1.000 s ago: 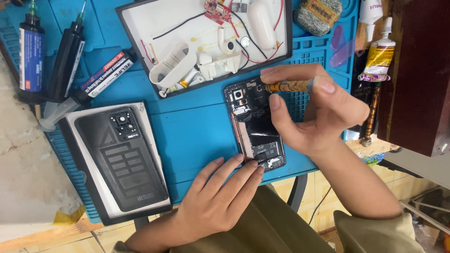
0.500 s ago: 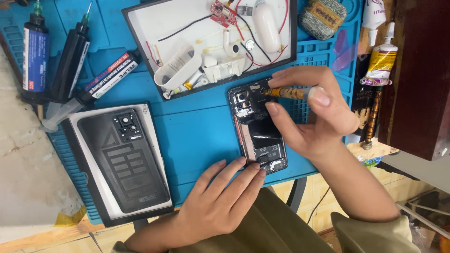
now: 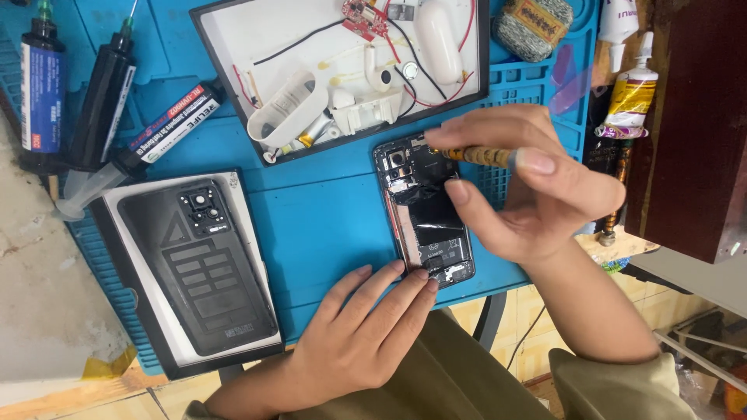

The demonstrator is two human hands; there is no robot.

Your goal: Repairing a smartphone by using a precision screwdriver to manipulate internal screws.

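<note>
Two bare hands work an opened black smartphone [image 3: 426,210] with its back cover off, lying on a blue silicone work mat [image 3: 327,210]. Left hand [image 3: 366,327], fingers together, pins the phone's near end steady; right hand [image 3: 529,190] pinches a yellow-handled screwdriver [image 3: 478,155] over the camera end. Its long axis runs away from the person, camera end farthest.

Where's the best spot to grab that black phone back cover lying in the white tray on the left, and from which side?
Probably by its long edges, coming from above. The black back cover lies flat in the white tray, which leaves a margin around it for fingertips. Its bottom corner sits close to the left hand, so the upper half near the camera cutout looks freer.
</note>
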